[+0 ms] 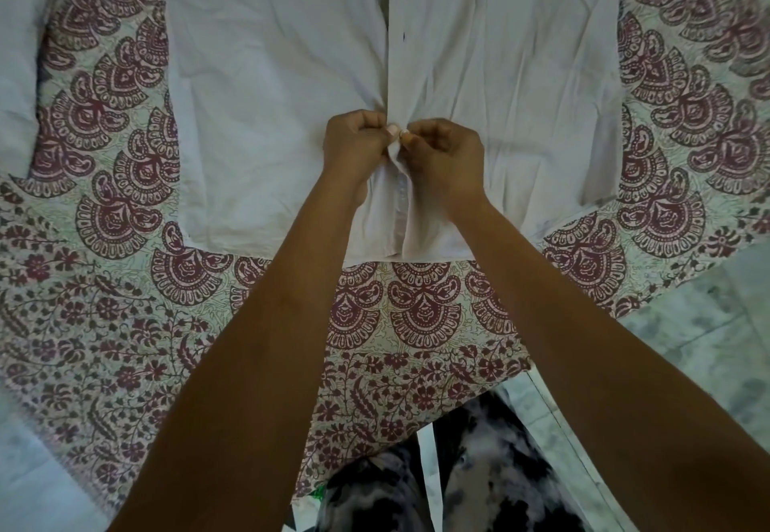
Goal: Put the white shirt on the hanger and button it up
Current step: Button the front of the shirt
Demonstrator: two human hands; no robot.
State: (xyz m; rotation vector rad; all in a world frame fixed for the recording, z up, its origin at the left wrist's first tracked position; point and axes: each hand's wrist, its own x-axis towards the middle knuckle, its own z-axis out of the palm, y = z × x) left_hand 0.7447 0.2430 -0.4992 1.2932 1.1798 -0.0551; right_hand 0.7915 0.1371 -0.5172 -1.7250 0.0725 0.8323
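We look down on a printed bedspread, pale with maroon paisley fans and a flowered border, which fills most of the view. On it the white shirt lies flat and front side up. Its hem is towards us and its upper part runs out past the top edge. The cloth is creased, with folds gathering towards the middle where the hands work.

At the right a pale marbled tile floor shows beyond the spread's edge. At the bottom, between the two bare forearms, we see a black and white mottled garment worn by the person.

Both forearms reach forward and meet over the shirt's front opening, a little above the hem. The left hand has its fingers curled in, and its thumb and fingertips pinch the left front edge. The right hand is curled the same way and pinches the right front edge. The two sets of fingertips almost touch.

Above the hands the two front edges lie close together along a straight line. Below them the button strip stands slightly apart, down to the hem, and small pale buttons show along it.

A small pale spot sits between the fingertips, but we cannot tell whether it is a button or a nail. A short dark mark shows on the right front edge higher up.
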